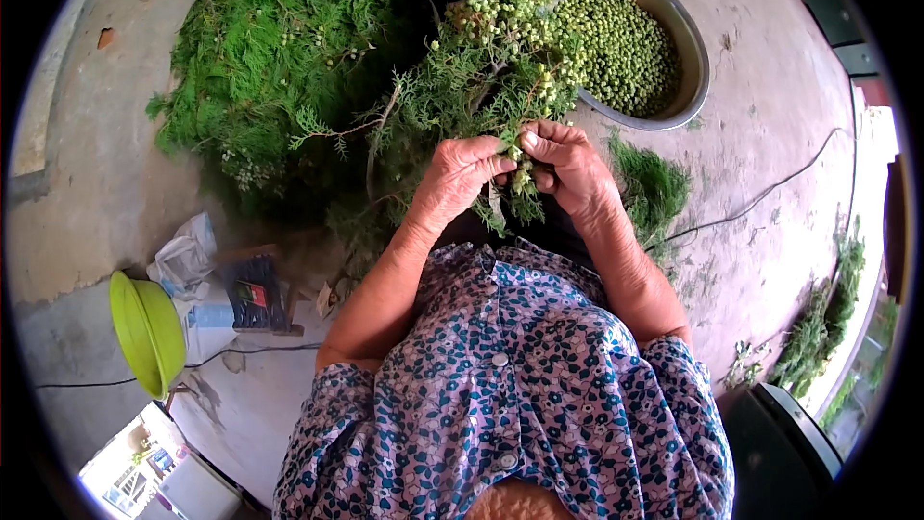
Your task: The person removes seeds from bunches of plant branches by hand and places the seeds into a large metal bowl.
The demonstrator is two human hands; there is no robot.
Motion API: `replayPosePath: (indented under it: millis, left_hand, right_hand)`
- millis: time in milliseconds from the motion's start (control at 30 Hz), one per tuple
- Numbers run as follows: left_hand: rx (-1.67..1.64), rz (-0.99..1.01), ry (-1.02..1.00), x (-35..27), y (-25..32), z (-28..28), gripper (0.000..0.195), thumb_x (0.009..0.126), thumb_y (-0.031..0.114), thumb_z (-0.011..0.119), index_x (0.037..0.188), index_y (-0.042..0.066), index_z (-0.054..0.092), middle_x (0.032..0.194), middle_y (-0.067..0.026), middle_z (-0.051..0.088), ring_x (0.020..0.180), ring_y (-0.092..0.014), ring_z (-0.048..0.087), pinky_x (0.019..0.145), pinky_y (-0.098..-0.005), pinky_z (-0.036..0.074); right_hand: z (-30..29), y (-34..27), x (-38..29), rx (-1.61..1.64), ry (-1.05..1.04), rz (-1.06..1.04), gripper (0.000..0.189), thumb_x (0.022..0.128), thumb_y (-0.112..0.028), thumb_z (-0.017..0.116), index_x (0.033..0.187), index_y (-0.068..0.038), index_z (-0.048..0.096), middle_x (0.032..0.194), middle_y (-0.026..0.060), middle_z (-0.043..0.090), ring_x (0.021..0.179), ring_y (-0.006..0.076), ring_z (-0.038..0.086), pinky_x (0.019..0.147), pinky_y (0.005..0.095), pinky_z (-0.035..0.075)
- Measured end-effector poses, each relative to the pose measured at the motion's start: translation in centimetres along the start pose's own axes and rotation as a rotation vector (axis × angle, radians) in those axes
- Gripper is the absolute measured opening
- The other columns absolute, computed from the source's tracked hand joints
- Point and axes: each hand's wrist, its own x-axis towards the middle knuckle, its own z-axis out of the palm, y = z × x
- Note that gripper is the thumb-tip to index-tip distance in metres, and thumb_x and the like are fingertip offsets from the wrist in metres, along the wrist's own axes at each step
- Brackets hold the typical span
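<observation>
A leafy conifer branch (462,97) with clusters of pale green cones (498,14) lies across my lap. My left hand (469,166) pinches a sprig of it between thumb and fingers. Close beside it, my right hand (570,166) has thumb and forefinger closed at the same sprig, by some small cones (523,180); what its fingertips hold is partly hidden. Beyond my right hand stands a wide metal basin (696,97) holding a thick layer of loose green cones (613,50).
A big heap of green conifer branches (260,58) covers the floor at the far left. Smaller cuttings (650,180) lie below the basin. A dark cable (765,191) crosses the floor on the right. At left are a lime-green plastic basin (148,332) and a white plastic bag (188,253).
</observation>
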Motion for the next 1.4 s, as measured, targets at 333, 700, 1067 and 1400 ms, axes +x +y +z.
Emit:
replayPosePath:
  millis: [333,700,1067,1400]
  left_hand:
    - [-0.103,-0.090,0.099,0.1,1.4,-0.3,0.013,0.082,0.015,0.063,0.086,0.003,0.066,0.067,0.0007,0.060,0.058,-0.006,0.051,0.054,-0.0202,0.039]
    - [0.195,-0.140,0.038,0.1,2.1,-0.1,0.018,0.082,0.016,0.063,0.084,-0.002,0.064,0.064,-0.0009,0.058,0.059,-0.007,0.051,0.056,-0.0215,0.039]
    - [-0.199,-0.030,0.122,0.3,1.5,0.0,0.009,0.082,0.006,0.061,0.087,-0.001,0.064,0.068,-0.0009,0.061,0.064,-0.005,0.054,0.058,-0.0186,0.042]
    - [-0.040,-0.105,0.069,-0.1,1.5,-0.3,0.012,0.077,0.006,0.065,0.086,-0.003,0.064,0.069,-0.0020,0.061,0.060,-0.007,0.052,0.059,-0.0202,0.043]
  right_hand:
    - [-0.5,0.3,0.7,0.292,-0.066,-0.075,0.016,0.085,-0.017,0.059,0.094,-0.004,0.057,0.076,0.0015,0.057,0.058,0.0080,0.049,0.049,0.0198,0.039]
    - [0.4,0.7,0.6,-0.290,-0.060,-0.314,0.017,0.082,-0.015,0.065,0.089,0.000,0.062,0.074,0.0017,0.062,0.069,0.0075,0.056,0.064,0.0234,0.046]
    - [-1.3,0.0,1.0,0.096,-0.081,-0.139,0.021,0.083,-0.019,0.063,0.100,-0.007,0.061,0.083,-0.0026,0.060,0.074,0.0076,0.054,0.064,0.0221,0.042]
    - [-1.0,1.4,1.6,-0.280,-0.094,-0.363,0.020,0.081,-0.019,0.066,0.089,-0.001,0.063,0.076,-0.0010,0.062,0.068,0.0053,0.052,0.064,0.0224,0.044]
